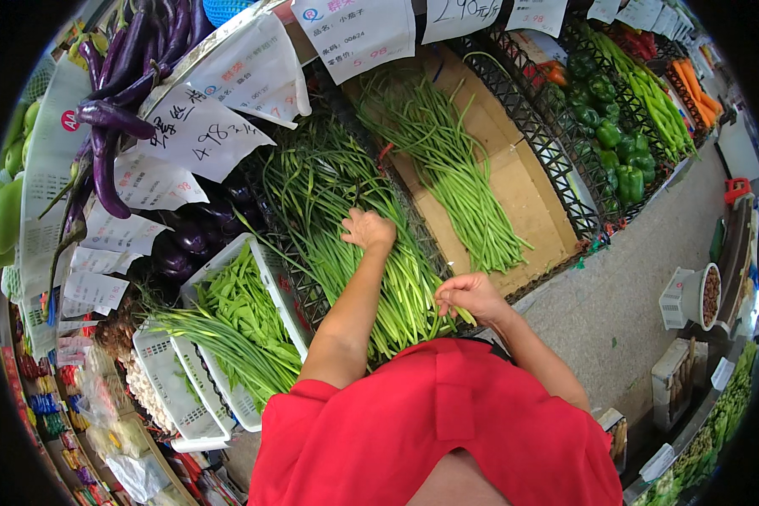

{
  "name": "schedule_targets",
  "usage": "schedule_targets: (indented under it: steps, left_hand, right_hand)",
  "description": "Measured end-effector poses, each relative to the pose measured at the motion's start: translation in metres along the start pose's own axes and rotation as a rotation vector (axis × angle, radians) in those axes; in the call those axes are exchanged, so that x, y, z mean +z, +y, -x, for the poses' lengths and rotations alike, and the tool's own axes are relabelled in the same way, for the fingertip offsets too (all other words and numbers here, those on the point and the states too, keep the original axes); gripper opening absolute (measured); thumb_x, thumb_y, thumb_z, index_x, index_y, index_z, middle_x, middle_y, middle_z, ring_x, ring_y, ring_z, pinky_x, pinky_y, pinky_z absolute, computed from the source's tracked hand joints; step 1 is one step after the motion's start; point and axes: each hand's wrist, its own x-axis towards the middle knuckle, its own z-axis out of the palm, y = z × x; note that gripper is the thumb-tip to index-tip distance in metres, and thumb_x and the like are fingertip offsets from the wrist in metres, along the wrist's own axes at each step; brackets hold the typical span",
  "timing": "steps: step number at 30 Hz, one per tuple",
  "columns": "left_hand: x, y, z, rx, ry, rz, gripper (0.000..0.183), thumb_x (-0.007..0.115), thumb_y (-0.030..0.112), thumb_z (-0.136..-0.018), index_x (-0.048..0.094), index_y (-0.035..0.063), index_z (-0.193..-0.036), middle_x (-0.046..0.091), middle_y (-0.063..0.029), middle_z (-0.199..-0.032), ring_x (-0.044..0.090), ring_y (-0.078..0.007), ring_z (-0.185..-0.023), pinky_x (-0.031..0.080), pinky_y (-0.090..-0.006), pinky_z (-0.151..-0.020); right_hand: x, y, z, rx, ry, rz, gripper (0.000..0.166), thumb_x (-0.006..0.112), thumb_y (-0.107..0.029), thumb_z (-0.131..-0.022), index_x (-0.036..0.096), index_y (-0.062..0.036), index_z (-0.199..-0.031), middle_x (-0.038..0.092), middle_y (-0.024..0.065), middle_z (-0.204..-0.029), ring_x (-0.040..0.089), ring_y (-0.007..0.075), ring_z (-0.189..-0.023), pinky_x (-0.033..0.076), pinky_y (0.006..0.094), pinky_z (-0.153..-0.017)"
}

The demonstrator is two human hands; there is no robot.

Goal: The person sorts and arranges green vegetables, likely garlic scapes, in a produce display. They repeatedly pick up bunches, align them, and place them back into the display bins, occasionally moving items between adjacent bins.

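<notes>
Green garlic scapes (411, 303) lie heaped in a black mesh crate in front of me. My left hand (371, 230) rests on the middle of the heap with its fingers spread. At the near right end of the heap, my right hand (471, 298) pinches the pale end of a scape between thumb and fingers. Long green beans (474, 215) lie on cardboard in the crate just to the right, which neither hand touches.
Purple eggplants (126, 63) hang over a white basket at the upper left. Leafy greens (246, 297) fill a white crate at left. Green peppers (610, 136) and carrots (696, 88) stand farther right. Paper price signs (205, 136) hang above the crates.
</notes>
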Motion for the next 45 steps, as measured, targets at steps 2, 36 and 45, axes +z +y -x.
schedule_targets:
  steps: [2,36,45]
  left_hand:
    - [0.006,-0.010,-0.007,0.020,-0.004,0.104,0.015,0.066,0.017,-0.063,0.067,0.0057,-0.073,0.046,-0.0069,-0.109,0.037,-0.0290,-0.104,0.025,-0.0446,-0.090]
    - [-0.048,-0.071,-0.061,-0.024,-0.499,1.003,0.025,0.058,0.016,-0.085,0.060,-0.0072,-0.094,0.055,-0.0080,-0.065,0.049,-0.0175,-0.055,0.037,-0.0330,-0.049]
    - [-0.153,-0.111,0.012,0.045,-0.943,1.821,0.020,0.055,0.022,-0.087,0.056,0.0023,-0.091,0.043,0.0008,-0.064,0.042,-0.0138,-0.061,0.038,-0.0286,-0.058]
  right_hand:
    - [0.001,0.000,0.001,-0.016,-0.001,-0.003,0.010,0.055,-0.003,-0.083,0.063,0.0027,-0.084,0.062,0.0068,-0.075,0.062,0.0132,-0.065,0.045,0.0218,-0.050]
    - [0.002,-0.001,0.001,0.021,-0.001,0.016,0.013,0.055,-0.005,-0.083,0.062,0.0042,-0.088,0.062,0.0074,-0.077,0.061,0.0134,-0.066,0.047,0.0235,-0.054]
    - [0.011,0.004,-0.001,-0.032,0.038,0.083,0.012,0.055,-0.004,-0.083,0.062,0.0052,-0.088,0.061,0.0079,-0.075,0.061,0.0141,-0.064,0.047,0.0243,-0.057]
